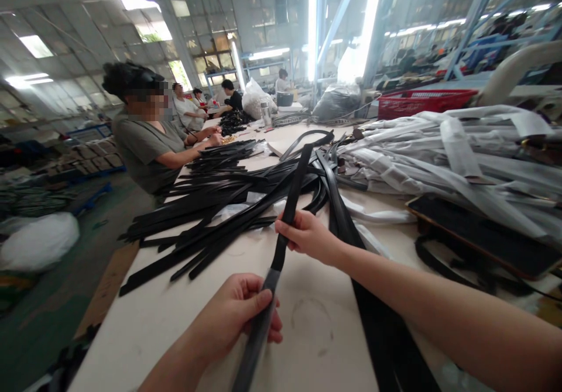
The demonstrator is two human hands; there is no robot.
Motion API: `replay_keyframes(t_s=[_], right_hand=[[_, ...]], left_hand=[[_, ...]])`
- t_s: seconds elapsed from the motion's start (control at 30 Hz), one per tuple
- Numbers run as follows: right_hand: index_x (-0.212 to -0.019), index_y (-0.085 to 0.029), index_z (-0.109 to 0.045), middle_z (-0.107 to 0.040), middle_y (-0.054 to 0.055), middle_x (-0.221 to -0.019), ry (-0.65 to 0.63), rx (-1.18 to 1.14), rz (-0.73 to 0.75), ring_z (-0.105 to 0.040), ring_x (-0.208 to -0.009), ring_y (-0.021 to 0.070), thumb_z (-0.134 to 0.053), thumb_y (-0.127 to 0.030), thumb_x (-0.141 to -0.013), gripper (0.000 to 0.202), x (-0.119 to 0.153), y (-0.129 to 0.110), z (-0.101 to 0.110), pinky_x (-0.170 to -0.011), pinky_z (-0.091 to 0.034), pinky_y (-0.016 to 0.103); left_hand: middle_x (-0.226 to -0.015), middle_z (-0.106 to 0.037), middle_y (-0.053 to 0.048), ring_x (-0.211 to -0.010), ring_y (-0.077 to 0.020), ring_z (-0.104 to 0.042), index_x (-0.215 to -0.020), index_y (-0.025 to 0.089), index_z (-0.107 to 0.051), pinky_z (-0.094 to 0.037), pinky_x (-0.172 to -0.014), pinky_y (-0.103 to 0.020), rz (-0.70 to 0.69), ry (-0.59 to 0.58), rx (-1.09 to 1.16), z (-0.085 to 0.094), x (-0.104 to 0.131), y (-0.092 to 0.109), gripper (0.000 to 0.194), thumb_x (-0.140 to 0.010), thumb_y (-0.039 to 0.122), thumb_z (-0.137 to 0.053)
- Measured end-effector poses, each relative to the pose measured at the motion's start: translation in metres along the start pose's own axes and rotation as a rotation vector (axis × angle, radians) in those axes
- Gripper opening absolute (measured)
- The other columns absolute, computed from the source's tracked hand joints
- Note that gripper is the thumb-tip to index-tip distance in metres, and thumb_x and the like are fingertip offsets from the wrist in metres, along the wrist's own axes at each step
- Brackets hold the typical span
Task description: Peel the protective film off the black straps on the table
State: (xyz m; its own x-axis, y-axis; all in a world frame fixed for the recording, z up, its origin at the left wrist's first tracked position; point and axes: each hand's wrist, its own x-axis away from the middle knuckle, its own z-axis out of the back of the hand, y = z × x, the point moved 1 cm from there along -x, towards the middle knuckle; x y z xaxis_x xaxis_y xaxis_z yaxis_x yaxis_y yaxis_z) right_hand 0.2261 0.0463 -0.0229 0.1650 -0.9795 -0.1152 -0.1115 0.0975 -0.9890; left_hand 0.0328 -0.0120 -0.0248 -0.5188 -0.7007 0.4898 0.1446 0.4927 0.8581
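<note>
A long black strap (297,188) runs upward from the bottom of the view, held in both hands over the pale tabletop. My left hand (250,310) pinches its lower part, where a translucent sleeve (271,281) covers the strap. Farther up, my right hand (307,237) grips the bare black part between thumb and fingers. The strap's upper end points away from me, above a pile of loose black straps (211,210). More black straps (373,298) lie beneath my right forearm and reach the table's near edge.
White-wrapped straps (430,152) are heaped on the right, beside a dark padded board (478,228). Behind them stands a red basket (421,102). At the table's left edge, a co-worker (149,129) handles small pieces. Plastic bags (338,102) sit farther back.
</note>
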Motion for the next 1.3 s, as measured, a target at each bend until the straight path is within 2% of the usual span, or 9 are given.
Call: replay_keyframes(t_s=[0.27, 0.4, 0.5, 0.6, 0.67, 0.83, 1.0, 1.17, 1.3], right_hand=[[-0.077, -0.018, -0.050, -0.049, -0.007, -0.047, -0.136, -0.057, -0.010, -0.037, -0.034, 0.0052, -0.064, -0.053, -0.077, 0.038, 0.014, -0.001, -0.015, -0.032, -0.023, 0.016], [-0.078, -0.016, -0.056, -0.051, -0.005, -0.051, -0.352, -0.037, -0.050, -0.041, -0.040, 0.0057, -0.066, -0.049, -0.078, 0.035, 0.021, 0.002, -0.026, -0.037, -0.028, 0.017], [-0.082, -0.013, -0.065, -0.039, -0.008, -0.048, -0.182, -0.162, -0.073, -0.031, -0.039, 0.0038, -0.070, -0.047, -0.076, 0.035, 0.012, -0.002, -0.017, -0.037, -0.018, 0.018], [-0.080, -0.014, -0.065, -0.042, -0.008, -0.052, 0.009, -0.338, -0.075, -0.022, -0.038, 0.0018, -0.076, -0.044, -0.069, 0.034, 0.002, -0.005, -0.004, -0.037, -0.011, 0.020], [-0.076, -0.014, -0.063, -0.047, -0.006, -0.054, -0.015, -0.332, -0.075, -0.027, -0.038, 0.0019, -0.078, -0.042, -0.065, 0.034, 0.003, -0.005, -0.005, -0.037, -0.013, 0.020], [-0.078, -0.012, -0.065, -0.048, -0.005, -0.048, -0.300, -0.082, -0.126, -0.037, -0.040, 0.0048, -0.072, -0.049, -0.071, 0.038, 0.019, 0.002, -0.029, -0.037, -0.022, 0.019], [-0.079, -0.012, -0.063, -0.047, -0.006, -0.047, -0.157, -0.117, -0.158, -0.035, -0.038, 0.0045, -0.065, -0.057, -0.075, 0.045, 0.015, 0.005, -0.027, -0.036, -0.020, 0.018], [-0.073, -0.012, -0.064, -0.058, 0.000, -0.058, -0.222, -0.079, -0.159, -0.053, -0.049, 0.0079, -0.068, -0.060, -0.070, 0.048, 0.012, 0.019, -0.030, -0.046, -0.043, 0.019], [-0.064, -0.012, -0.061, -0.062, 0.001, -0.057, -0.178, -0.053, -0.139, -0.057, -0.050, 0.0099, -0.071, -0.060, -0.064, 0.049, 0.013, 0.024, -0.035, -0.048, -0.049, 0.021]], left_hand=[[-0.073, -0.074, -0.016, -0.062, -0.0211, -0.071, -0.078, 0.007, -0.068, -0.055, -0.062, -0.029, 0.022, 0.042, 0.149, -0.001, -0.001, 0.004, 0.035, -0.081, 0.042, -0.066], [-0.073, -0.074, -0.015, -0.062, -0.0214, -0.070, -0.079, 0.007, -0.069, -0.055, -0.062, -0.030, -0.003, 0.049, 0.196, 0.000, -0.001, 0.006, 0.033, -0.077, 0.039, -0.070], [-0.072, -0.073, -0.017, -0.062, -0.0227, -0.070, -0.076, 0.006, -0.069, -0.055, -0.062, -0.031, 0.015, 0.047, 0.161, 0.000, 0.000, 0.005, 0.036, -0.077, 0.041, -0.070], [-0.072, -0.073, -0.018, -0.061, -0.0234, -0.070, -0.076, 0.006, -0.069, -0.053, -0.059, -0.030, 0.041, 0.050, 0.130, -0.002, 0.000, 0.004, 0.038, -0.078, 0.043, -0.067], [-0.071, -0.073, -0.018, -0.059, -0.0224, -0.070, -0.075, 0.006, -0.069, -0.053, -0.058, -0.029, 0.028, 0.075, 0.149, -0.003, 0.000, 0.004, 0.036, -0.078, 0.042, -0.068], [-0.069, -0.073, -0.016, -0.055, -0.0203, -0.068, -0.074, 0.008, -0.066, -0.053, -0.057, -0.028, -0.039, 0.118, 0.201, -0.001, -0.001, 0.004, 0.036, -0.076, 0.043, -0.069], [-0.066, -0.072, -0.013, -0.052, -0.0169, -0.066, -0.076, 0.008, -0.065, -0.051, -0.053, -0.025, -0.055, 0.132, 0.127, 0.002, 0.001, 0.005, 0.034, -0.083, 0.041, -0.062], [-0.067, -0.071, -0.009, -0.053, -0.0161, -0.066, -0.085, 0.011, -0.062, -0.050, -0.052, -0.023, -0.201, 0.159, -0.021, 0.003, -0.003, 0.009, 0.036, -0.085, 0.046, -0.058], [-0.068, -0.071, -0.009, -0.057, -0.0186, -0.068, -0.083, 0.011, -0.060, -0.049, -0.052, -0.024, -0.235, 0.225, -0.124, 0.011, -0.006, 0.010, 0.045, -0.079, 0.056, -0.063]])
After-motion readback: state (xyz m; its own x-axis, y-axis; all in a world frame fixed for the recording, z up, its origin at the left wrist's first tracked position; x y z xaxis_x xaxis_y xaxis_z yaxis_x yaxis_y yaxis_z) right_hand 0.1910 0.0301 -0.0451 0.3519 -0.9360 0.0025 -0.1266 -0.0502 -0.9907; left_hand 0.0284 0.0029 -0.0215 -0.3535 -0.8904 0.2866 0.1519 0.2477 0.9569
